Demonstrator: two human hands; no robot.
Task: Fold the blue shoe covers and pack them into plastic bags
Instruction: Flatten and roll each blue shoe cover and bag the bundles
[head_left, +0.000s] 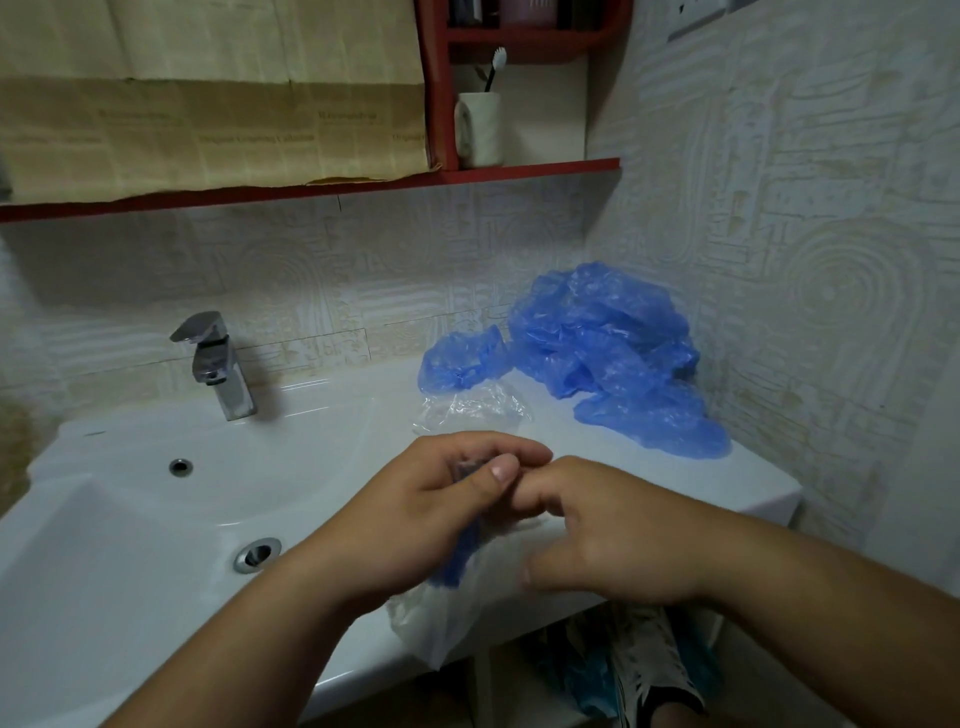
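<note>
You stand at a white washbasin (130, 545), and its flat right-hand ledge is your work surface. At the back of that ledge, against the tiled wall, the loose pile of blue shoe covers (602, 343) lies unfolded, so most of the job looks undone. Just in front of the pile sits a crumpled heap of spare clear bags (467, 408).

At the front edge, 1 plastic bag (436, 623) hangs partly over the rim beneath your wrists. Your left hand (441, 509) grips 1 folded shoe cover (462, 558), thumb pressed across the top, with the blue bundle running down from the palm toward the bag. Your right hand (618, 540) meets the left at the fingertips with its fingers curled. Whether they pinch the bag film or only touch it cannot be told.

This looks like the packing step: the cover goes into the bag. Next you need the mouth held wide with the right hand, then a straight push that keeps the fold tight.
</note>
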